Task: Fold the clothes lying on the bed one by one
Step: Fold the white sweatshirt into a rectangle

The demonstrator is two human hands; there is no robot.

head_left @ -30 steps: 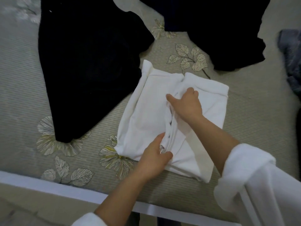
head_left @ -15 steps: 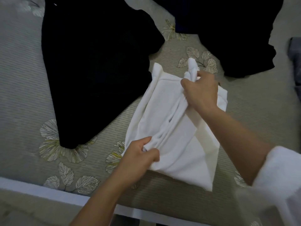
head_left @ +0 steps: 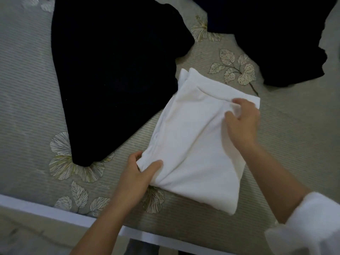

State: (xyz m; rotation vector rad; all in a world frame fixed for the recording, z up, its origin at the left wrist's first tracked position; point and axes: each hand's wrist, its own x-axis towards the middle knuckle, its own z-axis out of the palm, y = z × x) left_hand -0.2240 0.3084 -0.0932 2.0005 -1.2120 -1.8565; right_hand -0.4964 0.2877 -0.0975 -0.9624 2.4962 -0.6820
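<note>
The folded white cloth garment (head_left: 193, 144) toward the bed's near edge is plain, matching the rolled white fabric sleeve (head_left: 309, 227). The broad black cloth garment (head_left: 114, 80) on the left and the crumpled black cloth garment (head_left: 266, 43) at the far edge are solid in colour. The finely ribbed grey-green bed cover (head_left: 27, 107) carries cream-and-gold veined leaves and flowers.

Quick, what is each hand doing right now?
Left hand: grips the near corner of the white garment.
Right hand: pinches the white garment's far edge.
</note>
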